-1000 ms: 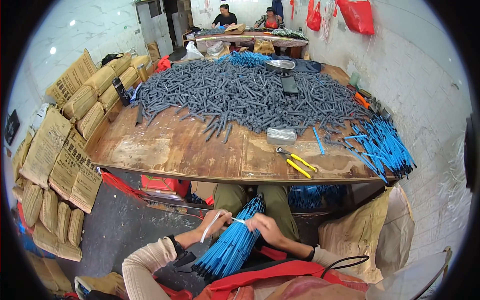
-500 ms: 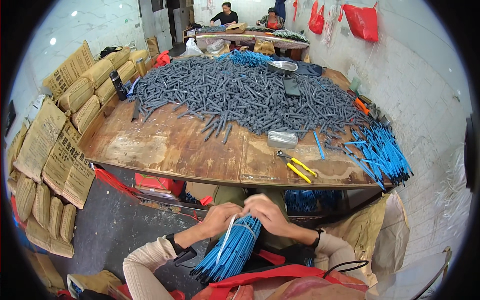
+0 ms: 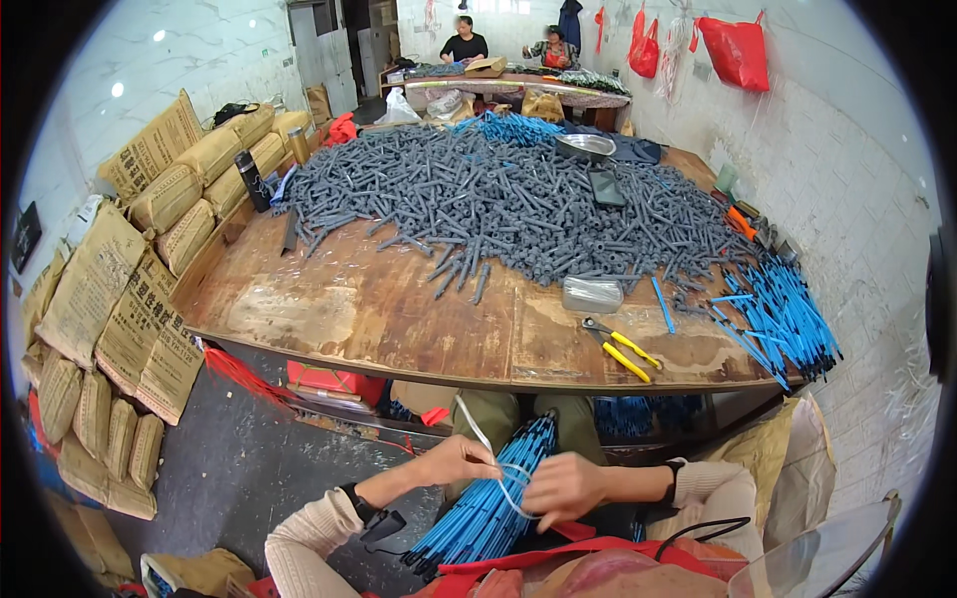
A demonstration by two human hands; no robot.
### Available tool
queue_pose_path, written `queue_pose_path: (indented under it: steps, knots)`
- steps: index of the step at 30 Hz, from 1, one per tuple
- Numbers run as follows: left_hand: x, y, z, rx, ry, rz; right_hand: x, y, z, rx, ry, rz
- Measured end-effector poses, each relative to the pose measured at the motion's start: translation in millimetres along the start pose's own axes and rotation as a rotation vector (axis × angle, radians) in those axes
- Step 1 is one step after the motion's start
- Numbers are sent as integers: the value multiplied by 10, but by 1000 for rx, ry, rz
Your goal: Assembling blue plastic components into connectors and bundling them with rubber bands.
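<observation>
A bundle of thin blue rods with black tips lies across my lap, in front of the table edge. Round its middle runs a white tie strip, one end sticking up past my left hand. My left hand pinches that strip at the left of the bundle. On the other side, my right hand is closed against the rods, where the strip's lower loop meets its fingers. Its fingertips are partly hidden.
On the wooden table lie a heap of grey plugs, yellow-handled pliers, a clear box, a phone and more blue rods. Brown sacks line the left. Two people sit at a far table.
The bundle's upper end now shows between my knees. My hands have moved lower along it and apart, the right one down its right side. The strip's free end now points upward.
</observation>
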State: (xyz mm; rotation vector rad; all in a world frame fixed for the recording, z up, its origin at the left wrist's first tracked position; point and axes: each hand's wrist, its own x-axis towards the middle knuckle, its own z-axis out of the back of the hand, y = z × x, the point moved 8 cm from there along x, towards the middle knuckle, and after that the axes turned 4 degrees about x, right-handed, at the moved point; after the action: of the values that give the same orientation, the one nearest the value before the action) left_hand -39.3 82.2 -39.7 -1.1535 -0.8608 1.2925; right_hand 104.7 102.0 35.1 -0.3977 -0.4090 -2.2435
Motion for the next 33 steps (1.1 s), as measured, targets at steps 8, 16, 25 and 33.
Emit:
queue_pose_path:
  steps: [8,16,25,33]
  knots:
    - [26,-635,-215,1337,-309,-682,-580,-1301,-574,1564,-337,-1262]
    - [-91,-625,-382,1658,-328,-873,-419,-1162,-450,1614,51,-1265]
    - [-133,-633,-306,1449,-336,-742,-390,-1110,-349,1273,400,-1122]
    - [-66,-502,-19,796,-338,-431,-477,-766,-110,374,359,-871]
